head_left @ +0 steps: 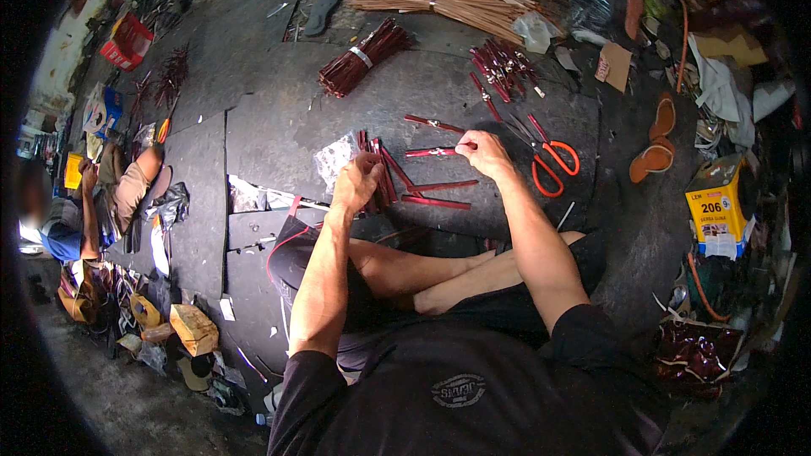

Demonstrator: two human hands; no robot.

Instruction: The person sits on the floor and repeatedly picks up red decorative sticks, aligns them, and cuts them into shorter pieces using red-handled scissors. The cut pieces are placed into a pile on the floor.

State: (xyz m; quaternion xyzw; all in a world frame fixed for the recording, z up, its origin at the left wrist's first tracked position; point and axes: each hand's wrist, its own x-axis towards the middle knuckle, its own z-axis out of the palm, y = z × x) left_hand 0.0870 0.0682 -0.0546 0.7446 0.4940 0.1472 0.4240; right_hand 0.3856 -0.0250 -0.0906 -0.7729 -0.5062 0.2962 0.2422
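My right hand pinches the right end of a short dark red strap with a small silvery piece on it. My left hand is closed beside a loose pile of dark red strips; whatever its fingers hold is hidden. A crumpled clear plastic bag lies against that hand. Another dark red strap rests just beyond the right hand's strap, and two plain red strips lie closer to my legs. Scissors with orange handles lie spread to the right of my right hand.
Farther off are a tied bundle of dark red strips, a heap of straps with metal pieces and long tan strips. Sandals and a yellow tin stand right. Another person sits far left.
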